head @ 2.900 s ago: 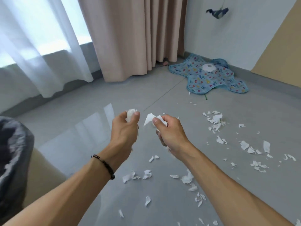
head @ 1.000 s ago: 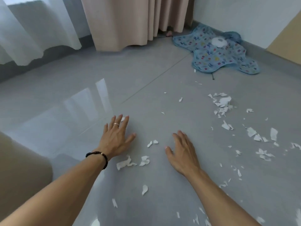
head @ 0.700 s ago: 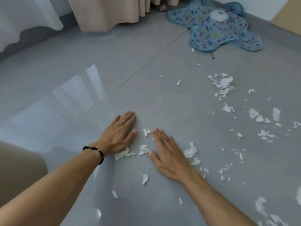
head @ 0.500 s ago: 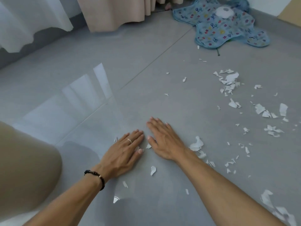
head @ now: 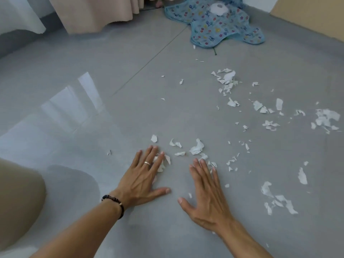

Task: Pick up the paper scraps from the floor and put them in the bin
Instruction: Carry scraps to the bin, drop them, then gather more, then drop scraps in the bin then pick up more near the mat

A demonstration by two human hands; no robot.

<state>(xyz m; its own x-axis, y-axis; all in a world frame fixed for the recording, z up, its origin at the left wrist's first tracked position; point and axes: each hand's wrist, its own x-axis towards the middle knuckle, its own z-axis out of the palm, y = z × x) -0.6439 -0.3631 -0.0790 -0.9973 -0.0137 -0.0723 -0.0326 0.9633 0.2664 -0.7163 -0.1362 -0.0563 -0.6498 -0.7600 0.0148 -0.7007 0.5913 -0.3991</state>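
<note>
paper scraps (head: 197, 147) ahead of flat left hand (head: 142, 178), right hand (head: 207, 196)

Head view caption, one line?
Both hands, left and right, flat on grey floor among paper scraps.

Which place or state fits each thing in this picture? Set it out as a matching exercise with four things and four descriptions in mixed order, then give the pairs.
Things
1. left hand
2. right hand
3. blue patterned cloth
4. white roll

Descriptions
A. lies on the floor by the far wall
B. sits on top of the cloth
C. flat on the floor, ring and bead bracelet, scraps under its fingertips
D. flat on the floor, no ring, fingers spread

Pairs: 1-C, 2-D, 3-A, 4-B
</note>
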